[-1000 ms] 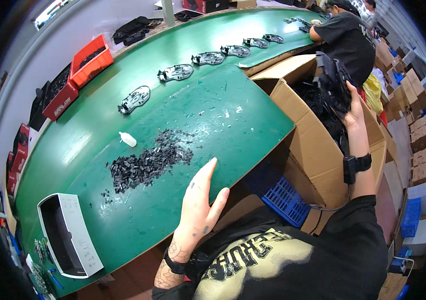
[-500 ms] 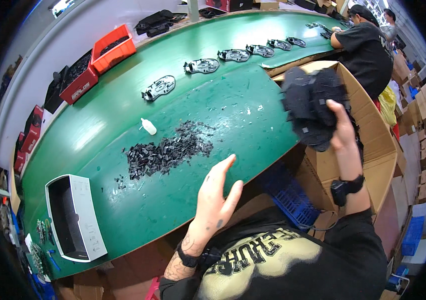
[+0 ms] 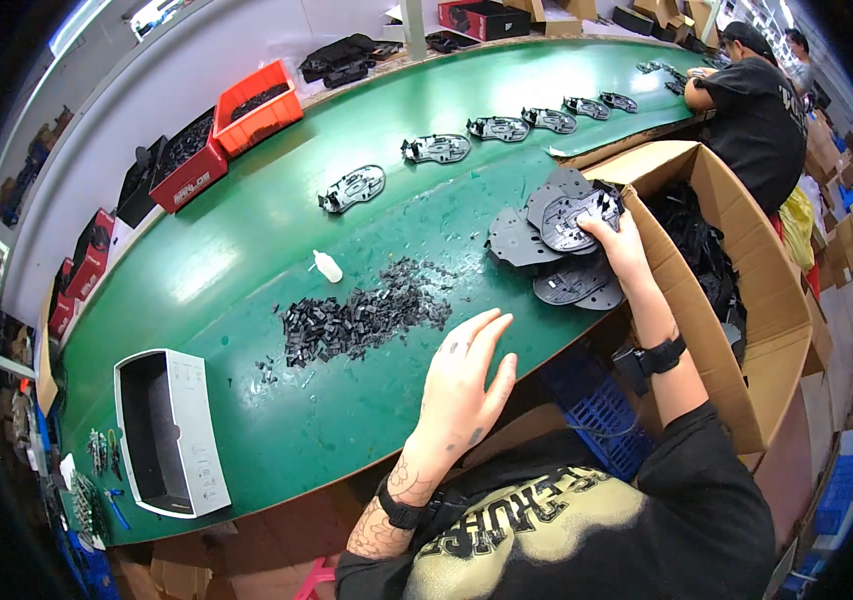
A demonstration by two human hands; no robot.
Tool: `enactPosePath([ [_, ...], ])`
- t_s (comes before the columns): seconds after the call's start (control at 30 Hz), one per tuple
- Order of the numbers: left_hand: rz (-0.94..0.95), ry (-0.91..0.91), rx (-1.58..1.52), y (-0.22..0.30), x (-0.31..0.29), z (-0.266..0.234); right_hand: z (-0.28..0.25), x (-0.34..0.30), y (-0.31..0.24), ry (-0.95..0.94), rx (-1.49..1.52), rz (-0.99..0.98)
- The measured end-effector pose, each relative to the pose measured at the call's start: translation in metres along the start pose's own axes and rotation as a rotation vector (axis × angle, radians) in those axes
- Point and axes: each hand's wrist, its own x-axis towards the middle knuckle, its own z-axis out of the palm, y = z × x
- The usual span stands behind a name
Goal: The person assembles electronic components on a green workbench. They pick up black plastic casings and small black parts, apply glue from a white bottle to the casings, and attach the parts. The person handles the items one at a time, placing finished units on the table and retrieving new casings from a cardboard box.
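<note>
At the right side of the green table (image 3: 397, 400), my right hand (image 3: 625, 252) grips a fanned stack of oval black plastic base shells (image 3: 522, 240), like computer-mouse bottoms. The thumb presses on the uppermost shell. Whether the stack touches the tabletop, I cannot tell. My left hand (image 3: 459, 392) hovers by the near edge with fingers spread and nothing in it. Beyond it lies a heap of small black plastic pieces (image 3: 357, 315), with a small white squeeze bottle (image 3: 328, 266) behind. Several mouse-base assemblies (image 3: 355, 188) form a row along the far side.
An open cardboard carton (image 3: 692, 320) holding black parts stands against the table at my right. Below the edge is a blue plastic crate (image 3: 602, 430). A white box (image 3: 202, 440) sits at the left. An orange bin (image 3: 272, 128) lines the back; another person (image 3: 759, 130) works far right.
My right hand has brought the stack of shells from over the carton leftward to the table, and the shells now fan out. My left hand stays open near the edge. The view has shifted slightly.
</note>
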Motion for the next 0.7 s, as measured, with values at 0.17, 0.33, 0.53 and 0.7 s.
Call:
enactPosePath([
  [0.17, 0.014, -0.043, -0.005, 0.000, 0.010, 0.015, -0.007, 0.004, 0.006, -0.039, 0.366, 0.109],
  [0.33, -0.004, -0.005, 0.028, -0.010, 0.009, 0.017, -0.001, 0.005, -0.006, -0.051, 0.533, 0.037],
  [0.53, -0.031, -0.002, 0.042, -0.011, 0.006, 0.022, 0.012, 0.016, 0.008, 0.077, 0.530, -0.057],
  [0.7, -0.041, 0.017, 0.058, -0.016, 0.005, 0.025, 0.015, 0.022, 0.012, 0.190, 0.520, -0.052],
])
